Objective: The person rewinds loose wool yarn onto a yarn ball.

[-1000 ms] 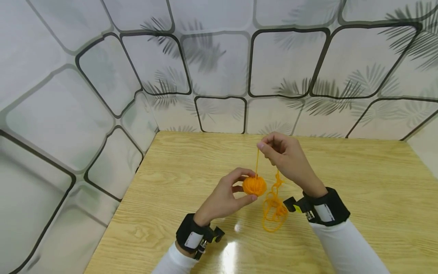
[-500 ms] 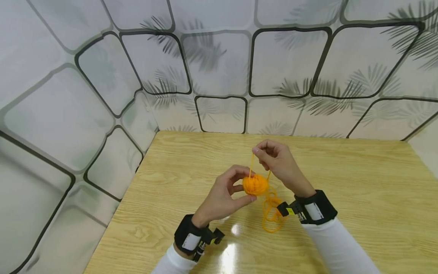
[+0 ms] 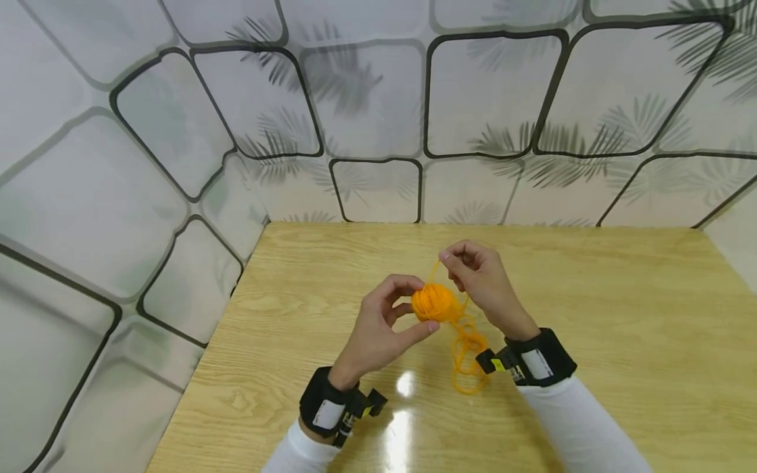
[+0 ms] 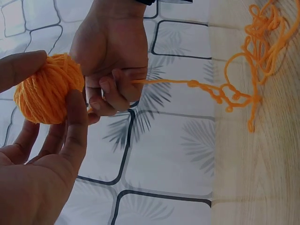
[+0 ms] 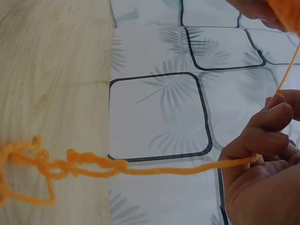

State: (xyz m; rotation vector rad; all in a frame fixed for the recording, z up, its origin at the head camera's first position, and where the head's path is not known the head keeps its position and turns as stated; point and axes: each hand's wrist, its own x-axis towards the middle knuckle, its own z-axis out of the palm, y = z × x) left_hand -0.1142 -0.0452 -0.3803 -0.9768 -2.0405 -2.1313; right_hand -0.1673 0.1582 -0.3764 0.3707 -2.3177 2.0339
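An orange ball of yarn (image 3: 434,303) is gripped between the thumb and fingers of my left hand (image 3: 381,325), above the table. To its upper right, my right hand (image 3: 481,279) pinches the strand that runs from the ball. In the right wrist view the yarn (image 5: 187,169) passes through the curled fingers of the right hand (image 5: 267,159). Beyond that hand it hangs to a loose, tangled heap of yarn (image 3: 470,345) on the wood. The left wrist view shows the ball (image 4: 49,89) with wound strands, held at its sides.
The wood-grain table (image 3: 307,282) reaches back to a patterned wall covering (image 3: 378,98), which also rises along the left. Black wrist bands with small cameras (image 3: 493,360) sit on both wrists, the right one close to the loose yarn.
My right hand has come down and slightly left, nearer the ball, and the strand between them is shorter. The left hand has raised the ball slightly and turned it. The head view has shifted a little.
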